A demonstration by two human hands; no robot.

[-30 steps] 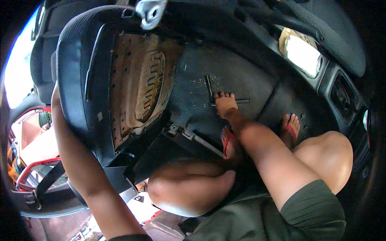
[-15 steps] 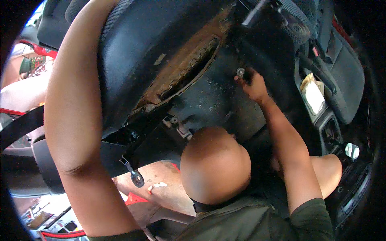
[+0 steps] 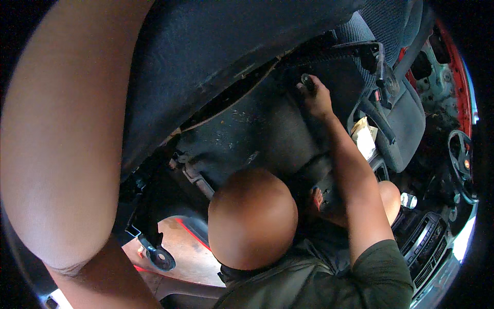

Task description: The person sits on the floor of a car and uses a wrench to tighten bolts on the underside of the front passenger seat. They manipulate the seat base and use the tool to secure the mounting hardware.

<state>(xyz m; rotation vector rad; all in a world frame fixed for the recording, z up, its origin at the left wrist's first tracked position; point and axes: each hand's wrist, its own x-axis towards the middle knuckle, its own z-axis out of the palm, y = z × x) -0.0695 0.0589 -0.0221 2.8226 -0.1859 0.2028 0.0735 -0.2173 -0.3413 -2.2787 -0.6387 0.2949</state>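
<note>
My right hand (image 3: 318, 100) is closed around a short dark tool with a rounded end (image 3: 308, 82), whose exact kind I cannot make out. It is above the dark car floor (image 3: 278, 110), close to the edge of a tilted seat. That black car seat (image 3: 216, 56) leans across the upper part of the view, its lower edge lifted off the floor. My left forearm runs up along the seat's side and leaves the picture at the top, so my left hand is out of sight.
My bent knee (image 3: 252, 219) takes up the lower middle. A metal floor bracket (image 3: 195, 177) lies beside it, and a seat-mounted metal bracket (image 3: 160, 257) hangs by the door opening. Papers (image 3: 364, 139) rest on the centre console. Another grey seat (image 3: 404, 131) stands at the right.
The view has shifted and turned. The seat's underside opening shows less than before, and my left arm looms larger. My right hand still holds the dark tool, now with its end turned differently.
</note>
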